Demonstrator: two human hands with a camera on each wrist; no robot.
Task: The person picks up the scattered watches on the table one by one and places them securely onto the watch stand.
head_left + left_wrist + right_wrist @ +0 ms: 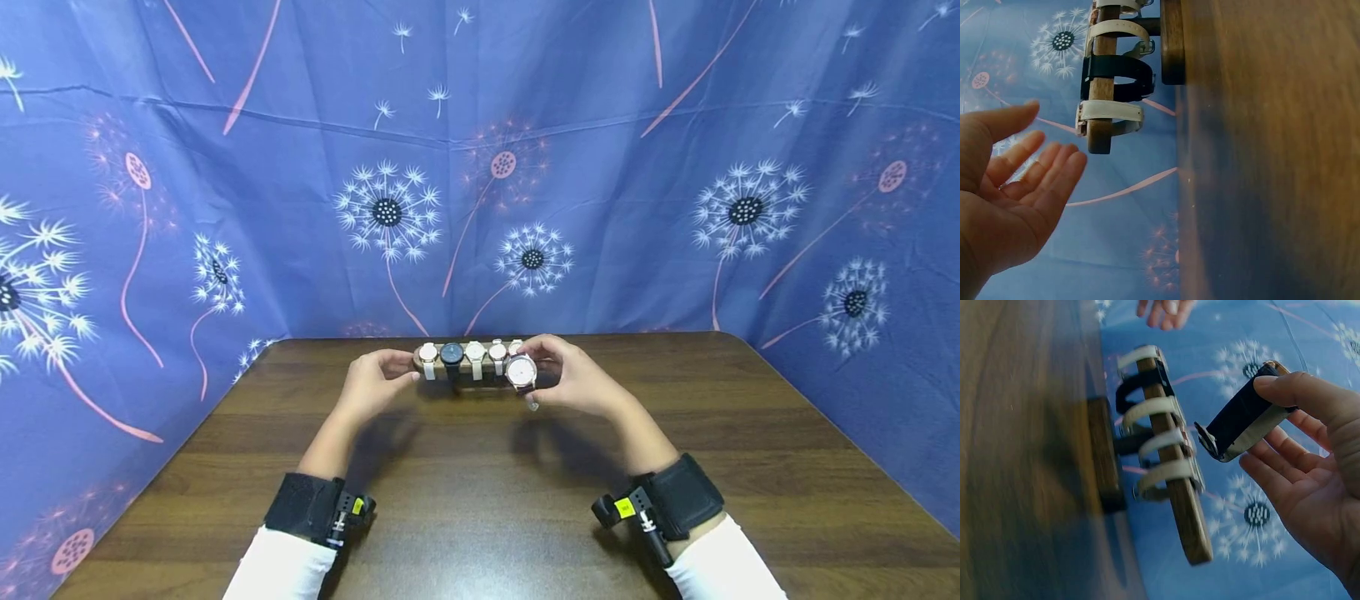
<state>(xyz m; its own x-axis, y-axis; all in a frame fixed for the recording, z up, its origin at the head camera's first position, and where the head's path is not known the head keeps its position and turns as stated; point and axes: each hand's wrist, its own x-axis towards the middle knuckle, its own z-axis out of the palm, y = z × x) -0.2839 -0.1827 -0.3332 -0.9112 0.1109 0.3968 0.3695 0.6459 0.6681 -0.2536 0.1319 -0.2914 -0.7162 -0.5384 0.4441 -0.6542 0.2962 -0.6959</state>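
My right hand (576,382) pinches a wristwatch (521,372) with a white dial and a dark strap, held in front of the right end of a wooden watch stand. In the right wrist view the thumb presses on the strap (1241,412), which hangs in a loop away from the stand's bar (1188,531). Several watches are strapped round that bar: a black one (452,354), the others with white or cream straps. At the bar's left end is my left hand (369,387), its fingers relaxed and apart from the wood in the left wrist view (1022,194).
The stand's wooden base (1105,456) rests on a brown wood-grain table (465,500). Behind the table's far edge hangs a blue cloth (622,275) printed with dandelions. Black straps (678,496) with small cameras sit on both wrists.
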